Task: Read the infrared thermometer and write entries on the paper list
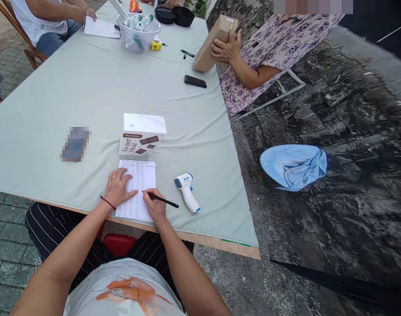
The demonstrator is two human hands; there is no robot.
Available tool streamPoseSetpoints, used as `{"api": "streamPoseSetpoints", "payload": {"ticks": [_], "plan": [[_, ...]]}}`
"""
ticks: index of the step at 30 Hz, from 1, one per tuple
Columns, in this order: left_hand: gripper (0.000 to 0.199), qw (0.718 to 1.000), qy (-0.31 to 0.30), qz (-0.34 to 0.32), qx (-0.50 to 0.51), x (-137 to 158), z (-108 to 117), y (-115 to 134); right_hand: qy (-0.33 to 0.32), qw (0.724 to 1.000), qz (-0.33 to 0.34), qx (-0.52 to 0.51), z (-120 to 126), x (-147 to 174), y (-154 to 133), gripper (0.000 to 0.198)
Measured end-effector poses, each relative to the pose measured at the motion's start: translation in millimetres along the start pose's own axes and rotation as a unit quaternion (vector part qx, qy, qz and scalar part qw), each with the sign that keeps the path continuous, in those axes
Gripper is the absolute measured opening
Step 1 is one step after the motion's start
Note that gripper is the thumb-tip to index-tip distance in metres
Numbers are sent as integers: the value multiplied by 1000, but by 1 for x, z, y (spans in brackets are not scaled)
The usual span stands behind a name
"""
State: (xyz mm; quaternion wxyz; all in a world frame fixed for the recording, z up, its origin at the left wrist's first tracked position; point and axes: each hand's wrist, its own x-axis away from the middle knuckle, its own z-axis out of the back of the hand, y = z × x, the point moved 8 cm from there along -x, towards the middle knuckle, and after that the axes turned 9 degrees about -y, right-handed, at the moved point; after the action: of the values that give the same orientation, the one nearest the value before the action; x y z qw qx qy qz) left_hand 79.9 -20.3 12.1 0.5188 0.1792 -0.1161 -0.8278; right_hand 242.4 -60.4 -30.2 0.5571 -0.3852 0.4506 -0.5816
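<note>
Fingers spread, my left hand (119, 189) lies flat on the left part of a sheet of paper (137, 208) covered with rows of small dark writing. My right hand (156, 206) grips a black pen (164, 200), its tip at the right side of the written rows. Just beyond the paper's top edge stands a white box (144, 124) with chocolate bars printed on its front. To the right of my right hand, a white and blue infrared thermometer (187, 191) lies on the cloth.
A blurred phone-like object (75, 144) lies left on the tablecloth (48, 109). Farther off are a black phone (195, 81), a clear basin (139, 44) holding bottles, and a yellow tape measure (156, 45). One person holds a brown box (213, 46); another handles white paper (101, 28). A blue hat (294, 166) lies at right.
</note>
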Motion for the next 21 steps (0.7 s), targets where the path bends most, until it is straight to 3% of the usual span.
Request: {"api": "streamPoseSetpoints", "payload": {"ticks": [21], "plan": [[45, 1000, -2, -3, -2, 0, 2, 1, 3, 1000, 7, 27, -2, -1, -2, 10]]}}
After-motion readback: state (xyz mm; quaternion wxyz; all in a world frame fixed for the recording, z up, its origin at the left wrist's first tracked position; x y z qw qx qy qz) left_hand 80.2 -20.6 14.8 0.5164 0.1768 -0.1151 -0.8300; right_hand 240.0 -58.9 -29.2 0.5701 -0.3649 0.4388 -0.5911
